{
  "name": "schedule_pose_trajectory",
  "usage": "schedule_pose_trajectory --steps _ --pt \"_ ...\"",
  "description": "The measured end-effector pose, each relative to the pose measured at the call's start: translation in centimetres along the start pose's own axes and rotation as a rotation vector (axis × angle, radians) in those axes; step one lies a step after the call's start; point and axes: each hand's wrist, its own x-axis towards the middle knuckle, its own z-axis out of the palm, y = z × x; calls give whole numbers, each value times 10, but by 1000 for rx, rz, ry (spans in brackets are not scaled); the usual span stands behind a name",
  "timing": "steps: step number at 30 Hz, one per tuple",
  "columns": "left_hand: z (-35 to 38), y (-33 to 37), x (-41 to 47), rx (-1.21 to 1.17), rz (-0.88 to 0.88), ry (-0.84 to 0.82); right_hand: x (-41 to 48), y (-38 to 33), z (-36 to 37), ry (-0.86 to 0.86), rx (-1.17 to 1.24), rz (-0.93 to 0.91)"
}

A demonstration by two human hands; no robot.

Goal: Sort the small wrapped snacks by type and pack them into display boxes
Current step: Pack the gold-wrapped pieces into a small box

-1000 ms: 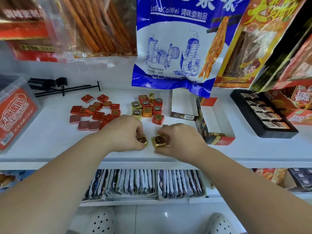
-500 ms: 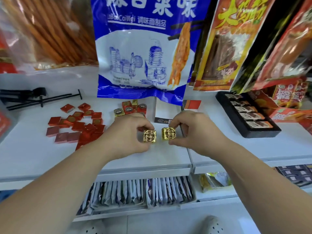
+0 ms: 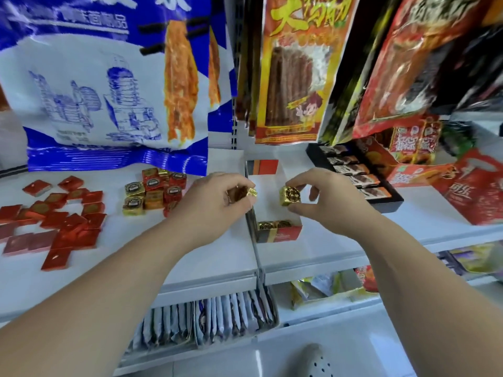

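My left hand (image 3: 215, 197) pinches a gold-wrapped cube snack (image 3: 246, 192) above the left edge of the open display box (image 3: 280, 234). Over the same box, my right hand (image 3: 324, 191) holds a second gold cube (image 3: 290, 196). Two gold cubes (image 3: 272, 225) lie in the box's near end. On the white shelf (image 3: 206, 265) to the left stands a cluster of gold and red cubes (image 3: 152, 193). Farther left lies a spread of flat red square snacks (image 3: 54, 216).
A black tray of brown wrapped bars (image 3: 353, 172) sits at the right, with red snack packs (image 3: 479, 194) beyond it. Large snack bags (image 3: 114, 85) hang close above the shelf. A lower shelf holds upright sachets (image 3: 206, 319). A white shoe (image 3: 317, 361) shows below.
Both hands lifted a gold cube each from the shelf's front edge and carried them right, over the open display box. The view has shifted right.
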Motion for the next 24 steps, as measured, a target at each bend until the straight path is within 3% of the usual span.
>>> schedule_pose_trajectory --steps 5,11,17,20,22,24 --pt "14 0 11 57 -48 79 20 1 12 -74 -23 43" --pt "15 3 12 97 -127 143 31 -5 19 -225 -258 79" --pt "10 10 6 77 -158 151 29 -9 13 -371 -202 164" --pt "10 13 4 46 -200 164 27 -8 13 -289 -183 150" --pt "12 14 4 -3 -227 181 24 -8 15 -147 -148 69" --pt "13 15 4 -93 -262 218 19 -16 13 -52 93 9"
